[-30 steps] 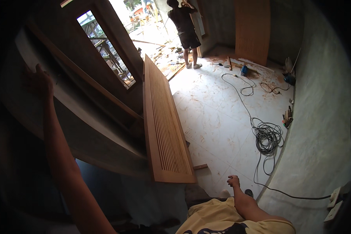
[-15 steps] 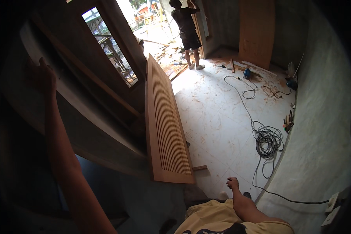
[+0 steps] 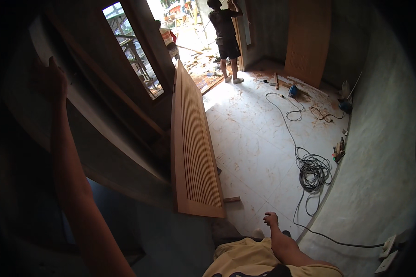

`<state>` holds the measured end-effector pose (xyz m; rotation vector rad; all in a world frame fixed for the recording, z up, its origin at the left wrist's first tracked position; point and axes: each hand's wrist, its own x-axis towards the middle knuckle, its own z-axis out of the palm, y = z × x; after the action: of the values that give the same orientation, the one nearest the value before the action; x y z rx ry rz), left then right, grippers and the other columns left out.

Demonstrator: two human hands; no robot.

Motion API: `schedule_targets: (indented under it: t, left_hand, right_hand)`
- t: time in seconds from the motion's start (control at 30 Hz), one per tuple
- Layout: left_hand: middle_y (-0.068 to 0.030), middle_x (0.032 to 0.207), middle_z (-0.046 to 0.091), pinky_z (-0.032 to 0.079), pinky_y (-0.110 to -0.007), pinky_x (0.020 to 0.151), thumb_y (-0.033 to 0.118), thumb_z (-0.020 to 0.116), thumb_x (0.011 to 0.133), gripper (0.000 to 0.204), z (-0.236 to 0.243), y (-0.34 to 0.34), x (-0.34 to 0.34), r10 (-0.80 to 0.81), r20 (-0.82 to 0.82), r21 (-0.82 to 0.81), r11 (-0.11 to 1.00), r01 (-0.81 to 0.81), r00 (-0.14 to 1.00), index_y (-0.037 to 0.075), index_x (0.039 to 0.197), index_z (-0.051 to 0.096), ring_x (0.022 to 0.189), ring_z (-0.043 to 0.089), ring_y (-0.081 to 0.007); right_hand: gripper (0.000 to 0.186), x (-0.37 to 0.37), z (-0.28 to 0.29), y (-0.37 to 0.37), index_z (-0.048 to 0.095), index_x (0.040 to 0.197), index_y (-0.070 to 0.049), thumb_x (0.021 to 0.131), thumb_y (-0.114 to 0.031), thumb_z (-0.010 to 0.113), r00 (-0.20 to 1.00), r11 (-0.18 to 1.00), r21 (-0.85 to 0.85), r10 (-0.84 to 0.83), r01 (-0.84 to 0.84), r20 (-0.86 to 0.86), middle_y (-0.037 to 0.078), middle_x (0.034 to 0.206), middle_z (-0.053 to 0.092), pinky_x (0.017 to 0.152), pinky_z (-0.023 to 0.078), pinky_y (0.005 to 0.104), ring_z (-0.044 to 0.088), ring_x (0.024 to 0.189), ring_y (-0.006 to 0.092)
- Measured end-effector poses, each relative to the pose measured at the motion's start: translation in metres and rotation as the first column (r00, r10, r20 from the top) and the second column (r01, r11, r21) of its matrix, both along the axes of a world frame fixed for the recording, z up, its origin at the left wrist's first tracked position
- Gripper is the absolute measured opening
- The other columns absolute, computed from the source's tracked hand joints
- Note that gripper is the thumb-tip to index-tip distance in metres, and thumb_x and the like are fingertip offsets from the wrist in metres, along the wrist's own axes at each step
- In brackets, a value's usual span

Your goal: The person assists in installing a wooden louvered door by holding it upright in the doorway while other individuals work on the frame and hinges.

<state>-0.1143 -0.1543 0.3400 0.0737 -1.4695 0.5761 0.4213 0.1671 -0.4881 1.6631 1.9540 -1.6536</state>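
Working remotely, I can't tell if my left hand point(image 3: 55, 82) grips the ledge point(image 3: 99, 123); my right hand point(image 3: 271, 219), fingers half-curled, is empty; slatted panel point(image 3: 194, 147) untouched.

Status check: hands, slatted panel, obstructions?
Left hand raised at wall edge, contact unclear. Right hand low, seemingly empty. Slatted panel ahead, untouched. Coiled cable on floor.

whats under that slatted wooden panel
Past the right edge of the slatted panel, a short wooden piece shows near its lower end and a small dark shape farther up. The panel hides the rest; whether they reach beneath it cannot be seen.
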Motion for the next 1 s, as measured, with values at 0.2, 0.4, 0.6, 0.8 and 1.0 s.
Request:
schedule_targets:
  t: [0.2, 0.4, 0.6, 0.8, 1.0]
  left_hand:
    - [-0.0121, 0.139, 0.040, 0.038, -0.057, 0.091, 0.029, 0.058, 0.087, 0.034, -0.001, -0.002, 0.001, -0.038, -0.045, -0.031, 0.999, 0.036, 0.998, 0.023, 0.120, 0.056, 0.130, 0.038, -0.0304]
    - [-0.0112, 0.140, 0.038, 0.037, -0.057, 0.092, 0.031, 0.056, 0.088, 0.034, -0.001, -0.001, 0.002, 0.019, -0.028, -0.008, 1.000, -0.019, 0.999, 0.023, 0.122, 0.054, 0.130, 0.037, -0.0288]
    - [-0.0106, 0.142, 0.036, 0.036, -0.059, 0.093, 0.030, 0.054, 0.089, 0.034, 0.000, 0.000, -0.002, 0.022, -0.017, 0.015, 1.000, -0.021, 1.000, 0.023, 0.122, 0.054, 0.131, 0.036, -0.0288]
    - [-0.0112, 0.142, 0.037, 0.036, -0.059, 0.093, 0.030, 0.054, 0.088, 0.035, 0.002, -0.004, -0.009, -0.007, -0.018, -0.006, 1.000, 0.007, 1.000, 0.024, 0.123, 0.054, 0.130, 0.038, -0.0299]
    - [-0.0112, 0.139, 0.040, 0.038, -0.057, 0.092, 0.030, 0.057, 0.086, 0.033, 0.005, -0.008, -0.012, -0.029, -0.034, -0.026, 0.999, 0.028, 0.999, 0.024, 0.119, 0.058, 0.126, 0.042, -0.0304]
  right_hand:
    - [0.040, -0.001, 0.006, 0.000, 0.068, 0.107, -0.008, 0.067, -0.006, 0.071, 1.000, 1.000, -0.019, -0.014, 0.014, 0.020, 0.013, 0.086, 0.070, 0.058, 0.055, 0.0317, 0.068, 0.067, 0.0189]
    - [0.040, -0.002, 0.010, 0.000, 0.068, 0.108, -0.009, 0.068, -0.006, 0.071, 0.999, 1.000, -0.018, -0.009, 0.010, 0.044, 0.012, 0.092, 0.070, 0.060, 0.055, 0.0318, 0.068, 0.070, 0.0189]
    - [0.041, -0.001, 0.003, 0.001, 0.068, 0.108, -0.010, 0.068, -0.006, 0.071, 0.999, 0.999, -0.032, -0.023, 0.024, 0.035, 0.012, 0.093, 0.070, 0.061, 0.055, 0.0319, 0.068, 0.071, 0.0193]
    - [0.041, -0.003, 0.007, -0.001, 0.068, 0.108, -0.010, 0.068, -0.006, 0.071, 0.998, 0.999, -0.036, -0.034, 0.036, 0.052, 0.012, 0.093, 0.070, 0.062, 0.055, 0.0318, 0.068, 0.072, 0.0192]
    - [0.042, -0.003, 0.008, -0.002, 0.067, 0.110, -0.009, 0.068, -0.005, 0.069, 0.999, 1.000, -0.015, -0.003, 0.003, 0.033, 0.012, 0.091, 0.070, 0.058, 0.055, 0.0316, 0.068, 0.068, 0.0186]
